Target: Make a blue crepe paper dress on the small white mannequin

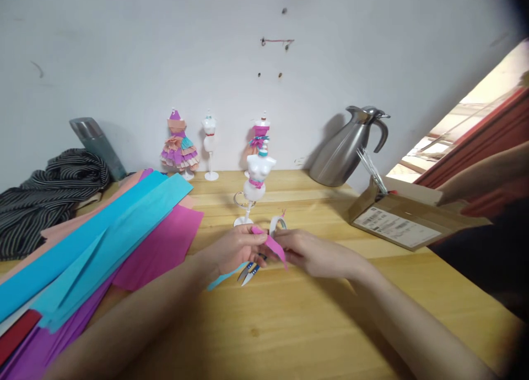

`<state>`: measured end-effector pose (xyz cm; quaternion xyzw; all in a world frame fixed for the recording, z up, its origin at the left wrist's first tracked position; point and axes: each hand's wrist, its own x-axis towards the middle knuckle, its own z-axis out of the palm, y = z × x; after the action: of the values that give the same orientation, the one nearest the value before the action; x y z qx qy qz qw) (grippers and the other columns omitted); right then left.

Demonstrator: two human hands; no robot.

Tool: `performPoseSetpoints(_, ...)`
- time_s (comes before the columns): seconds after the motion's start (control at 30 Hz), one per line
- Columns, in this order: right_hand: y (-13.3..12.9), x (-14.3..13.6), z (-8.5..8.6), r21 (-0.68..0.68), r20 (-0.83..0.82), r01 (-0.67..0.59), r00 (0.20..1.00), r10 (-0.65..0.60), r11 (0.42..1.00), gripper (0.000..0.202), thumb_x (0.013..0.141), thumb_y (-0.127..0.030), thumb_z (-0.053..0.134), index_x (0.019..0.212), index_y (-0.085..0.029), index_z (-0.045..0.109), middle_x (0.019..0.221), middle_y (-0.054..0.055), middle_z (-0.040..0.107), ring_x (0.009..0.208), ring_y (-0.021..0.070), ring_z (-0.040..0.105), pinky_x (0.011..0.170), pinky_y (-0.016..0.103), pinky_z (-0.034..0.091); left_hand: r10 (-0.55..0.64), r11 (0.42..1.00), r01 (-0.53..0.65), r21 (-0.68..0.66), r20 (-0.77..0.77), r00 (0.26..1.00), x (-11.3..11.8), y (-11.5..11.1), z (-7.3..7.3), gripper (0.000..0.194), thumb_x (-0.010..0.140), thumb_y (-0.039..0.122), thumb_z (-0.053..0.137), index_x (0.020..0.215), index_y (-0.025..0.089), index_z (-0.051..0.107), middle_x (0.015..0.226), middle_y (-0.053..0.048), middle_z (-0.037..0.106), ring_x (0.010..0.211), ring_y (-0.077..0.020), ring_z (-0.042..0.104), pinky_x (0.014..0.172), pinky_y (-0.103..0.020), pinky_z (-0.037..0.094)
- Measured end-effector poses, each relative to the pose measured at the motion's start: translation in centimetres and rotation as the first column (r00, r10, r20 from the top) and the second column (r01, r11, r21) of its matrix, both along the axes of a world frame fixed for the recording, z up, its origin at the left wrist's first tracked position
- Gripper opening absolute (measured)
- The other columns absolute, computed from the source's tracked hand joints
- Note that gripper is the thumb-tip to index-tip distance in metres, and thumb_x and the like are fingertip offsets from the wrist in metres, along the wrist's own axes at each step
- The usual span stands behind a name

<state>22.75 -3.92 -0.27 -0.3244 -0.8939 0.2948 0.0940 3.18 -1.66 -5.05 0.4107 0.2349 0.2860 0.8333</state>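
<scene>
Between my two hands is a small strip of pink paper (273,247). My left hand (233,250) pinches its upper left end between thumb and fingers. At the strip's right side, my right hand (306,252) has its fingers pressed together; what they grip is hidden. Small blue-handled snips (248,272) lie under the hands, blades toward me, beside a light blue strip (223,280). A white roll of tape (274,223) shows just behind the fingers. Beyond my left hand stands a white mini mannequin (257,176) with a pink waist band.
Blue, pink and purple paper sheets (165,248) cover the left side, near a striped cloth (58,187) and a bottle (97,143). More mannequins (179,143) stand by the wall. At right are a steel jug (347,148), a cardboard box (397,220) and another person's arm (487,173).
</scene>
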Motion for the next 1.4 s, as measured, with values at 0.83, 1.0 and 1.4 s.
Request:
performPoseSetpoints(0.83, 5.3, 7.9, -2.3, -0.520, -0.807, -0.046, 0.354, -0.473, 0.853, 0.040, 0.067, -0.040, 0.077, 0.060, -0.020, 0.043, 0.060, -0.005, 0.032, 0.046, 0.0077, 0.032, 0.038, 0.020, 0.025, 0.165, 0.986, -0.166, 0.015, 0.050, 0.985, -1.0, 1.8, 0.6, 0.025, 0.080, 0.031, 0.057, 0.066, 0.011, 0.053, 0.061, 0.001, 0.050, 0.036, -0.0014, 0.031, 0.040, -0.018, 0.019)
performPoseSetpoints(1.0, 6.0, 8.3, -2.1, -0.518, -0.574, 0.186, 0.648, -0.500, 0.835, 0.030, 0.070, -0.043, 0.076, 0.072, -0.017, 0.061, 0.062, 0.000, 0.052, 0.050, 0.0101, 0.048, 0.048, 0.025, 0.037, 0.223, 0.968, -0.225, 0.108, 0.028, 0.974, -0.5, 1.2, 0.9, 0.022, 0.078, 0.030, 0.060, 0.067, 0.013, 0.050, 0.056, 0.003, 0.048, 0.036, -0.0023, 0.032, 0.039, -0.018, 0.017)
performPoseSetpoints(1.4, 2.7, 5.3, 1.9, -0.324, -0.335, 0.305, 0.849, -0.410, 0.896, 0.036, 0.078, -0.048, 0.068, 0.070, -0.014, 0.061, 0.059, 0.001, 0.058, 0.054, 0.0107, 0.050, 0.053, 0.024, 0.041, -0.026, 0.996, 0.021, -0.091, -0.058, 0.998, 1.1, -0.8, -0.9, 0.023, 0.076, 0.035, 0.060, 0.072, 0.017, 0.047, 0.055, 0.002, 0.055, 0.039, -0.0081, 0.046, 0.036, -0.020, 0.031)
